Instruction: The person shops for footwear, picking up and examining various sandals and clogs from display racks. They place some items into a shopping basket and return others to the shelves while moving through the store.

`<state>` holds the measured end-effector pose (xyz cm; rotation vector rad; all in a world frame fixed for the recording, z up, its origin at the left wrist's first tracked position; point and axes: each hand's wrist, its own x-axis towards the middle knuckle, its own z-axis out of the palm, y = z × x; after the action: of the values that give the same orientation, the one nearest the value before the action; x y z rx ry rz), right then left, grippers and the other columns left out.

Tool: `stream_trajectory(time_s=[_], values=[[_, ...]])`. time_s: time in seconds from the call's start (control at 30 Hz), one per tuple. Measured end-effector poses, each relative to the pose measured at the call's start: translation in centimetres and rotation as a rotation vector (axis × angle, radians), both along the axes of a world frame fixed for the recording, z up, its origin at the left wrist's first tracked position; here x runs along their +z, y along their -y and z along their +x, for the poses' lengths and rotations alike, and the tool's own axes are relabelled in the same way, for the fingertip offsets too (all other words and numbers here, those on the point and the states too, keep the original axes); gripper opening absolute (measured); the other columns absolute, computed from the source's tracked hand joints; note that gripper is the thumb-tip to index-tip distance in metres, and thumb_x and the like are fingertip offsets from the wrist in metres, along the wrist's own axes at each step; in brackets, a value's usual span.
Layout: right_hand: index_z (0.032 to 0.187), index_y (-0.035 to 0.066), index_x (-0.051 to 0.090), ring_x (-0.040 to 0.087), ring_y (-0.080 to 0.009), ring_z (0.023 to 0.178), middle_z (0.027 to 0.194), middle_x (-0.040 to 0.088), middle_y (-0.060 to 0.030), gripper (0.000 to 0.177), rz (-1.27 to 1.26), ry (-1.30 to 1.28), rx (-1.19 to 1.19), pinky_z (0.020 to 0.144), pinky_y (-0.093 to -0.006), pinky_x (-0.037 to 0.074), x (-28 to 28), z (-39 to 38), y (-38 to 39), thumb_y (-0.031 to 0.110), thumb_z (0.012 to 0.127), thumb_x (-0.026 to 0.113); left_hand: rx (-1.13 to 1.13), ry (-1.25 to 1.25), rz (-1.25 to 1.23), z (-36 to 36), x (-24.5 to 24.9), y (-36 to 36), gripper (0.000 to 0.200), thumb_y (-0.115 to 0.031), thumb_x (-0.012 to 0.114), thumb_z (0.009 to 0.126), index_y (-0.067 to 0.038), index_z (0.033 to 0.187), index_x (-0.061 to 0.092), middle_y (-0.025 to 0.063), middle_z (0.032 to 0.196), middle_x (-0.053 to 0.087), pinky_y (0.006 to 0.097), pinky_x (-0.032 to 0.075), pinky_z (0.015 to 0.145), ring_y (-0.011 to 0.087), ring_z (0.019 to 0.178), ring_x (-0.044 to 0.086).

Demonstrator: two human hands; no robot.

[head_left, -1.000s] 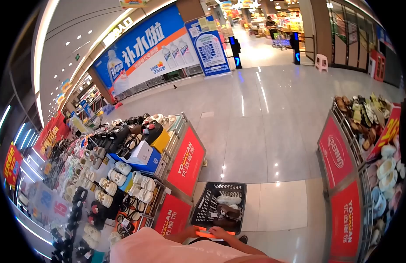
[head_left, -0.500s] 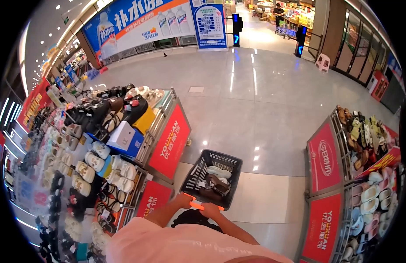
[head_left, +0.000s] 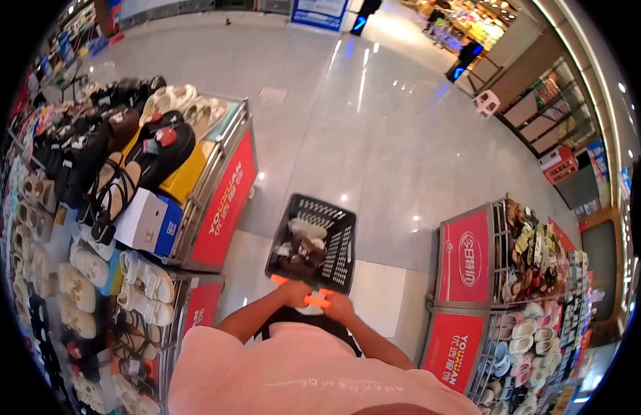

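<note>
Orange handle (head_left: 319, 302) held by left hand (head_left: 295, 293) and right hand (head_left: 339, 306); view tipped lower, black basket (head_left: 342, 249) (shoes (head_left: 303, 253) inside, seemingly) showing higher, hold apparently uninterrupted.

There are one basket (head_left: 344, 243), one stool (head_left: 486, 104), two gate posts (head_left: 464, 61)

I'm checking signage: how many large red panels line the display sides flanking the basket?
4. Left of the black basket: an upper-left panel and a lower-left panel. Right of it: an upper-right panel and a lower-right panel. Others may be hidden.
</note>
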<state>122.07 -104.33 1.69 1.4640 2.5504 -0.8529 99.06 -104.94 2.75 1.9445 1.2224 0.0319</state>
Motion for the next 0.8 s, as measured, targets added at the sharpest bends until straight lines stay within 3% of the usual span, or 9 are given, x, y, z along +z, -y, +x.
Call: stream_trajectory(time_s=[0.03,0.07,0.17,0.27,0.47,0.57,0.7,0.8], values=[[0.077,0.008,0.07,0.066,-0.0355,0.085,0.079,0.068,-0.0157,0.022,0.182,-0.072,0.119,0.077,-0.0468,0.053,0.7,-0.1,-1.9,0.03,0.072,0.072,0.076,0.042,0.046,-0.4,0.9,-1.2,0.027,-0.03,0.068,0.067,-0.009,0.085,0.07,0.0162,0.085,0.07,0.0484,0.054,0.07,0.0374,0.08,0.067],[0.078,0.007,0.071,0.064,-0.036,0.086,0.077,0.067,-0.0154,0.023,0.187,-0.008,0.105,0.078,-0.0459,0.053,1.1,-0.5,-3.6,0.028,0.069,0.073,0.137,0.056,0.087,-0.4,0.5,-2.4,0.027,-0.028,0.068,0.066,-0.009,0.084,0.07,0.0163,0.082,0.069,0.0487,0.053,0.069,0.0377,0.079,0.066],[0.084,0.009,0.073,0.068,-0.0335,0.089,0.09,0.071,-0.0149,0.028,-0.133,0.214,-0.063,0.079,-0.0447,0.054,2.4,-1.8,-8.8,0.036,0.075,0.068,0.208,0.068,0.193,-0.6,0.1,-6.2,0.03,-0.03,0.07,0.065,-0.01,0.087,0.071,0.0145,0.086,0.069,0.0475,0.053,0.071,0.0359,0.084,0.066],[0.095,0.011,0.072,0.069,-0.0324,0.089,0.094,0.072,-0.0144,0.036,-0.09,0.35,0.017,0.078,-0.0445,0.055,3.1,-2.8,-14.0,0.041,0.078,0.063,0.233,0.102,0.079,-1.3,0.7,-11.0,0.034,-0.034,0.069,0.065,-0.013,0.092,0.07,0.0119,0.09,0.069,0.0468,0.053,0.075,0.0338,0.088,0.066],[0.082,0.012,0.072,0.07,-0.0319,0.082,0.084,0.072,-0.0121,0.032,-0.029,0.259,0.14,0.072,-0.0439,0.055,2.9,-3.5,-24.6,0.042,0.076,0.065,0.232,0.059,-0.063,-2.2,-0.1,-20.6,0.032,-0.034,0.07,0.065,-0.013,0.089,0.071,0.0119,0.087,0.071,0.045,0.053,0.074,0.0326,0.086,0.067],[0.085,0.011,0.073,0.069,-0.0351,0.078,0.081,0.071,-0.0151,0.035,0.024,0.19,0.15,0.07,-0.0463,0.055,2.4,-3.7,-29.3,0.044,0.077,0.065,0.275,-0.013,-0.06,-2.4,0.8,-24.8,0.035,-0.035,0.07,0.066,-0.013,0.092,0.071,0.0124,0.087,0.07,0.0457,0.053,0.075,0.0332,0.086,0.067],[0.091,0.012,0.074,0.069,-0.033,0.083,0.089,0.072,-0.0112,0.034,-0.017,0.175,0.2,0.076,-0.0447,0.055,1.2,-4.7,-36.0,0.04,0.075,0.066,0.269,-0.088,0.071,-3.5,-2.0,-30.1,0.037,-0.038,0.07,0.064,-0.011,0.089,0.072,0.0145,0.088,0.07,0.0467,0.053,0.076,0.035,0.088,0.066],[0.08,0.012,0.074,0.07,-0.0313,0.08,0.083,0.071,-0.0133,0.026,-0.126,0.144,0.142,0.07,-0.0428,0.055,2.1,-5.7,-40.2,0.035,0.07,0.065,0.298,-0.055,-0.052,-4.0,-0.3,-33.7,0.036,-0.036,0.07,0.066,-0.009,0.09,0.07,0.0155,0.088,0.068,0.0462,0.052,0.076,0.0351,0.087,0.065]])
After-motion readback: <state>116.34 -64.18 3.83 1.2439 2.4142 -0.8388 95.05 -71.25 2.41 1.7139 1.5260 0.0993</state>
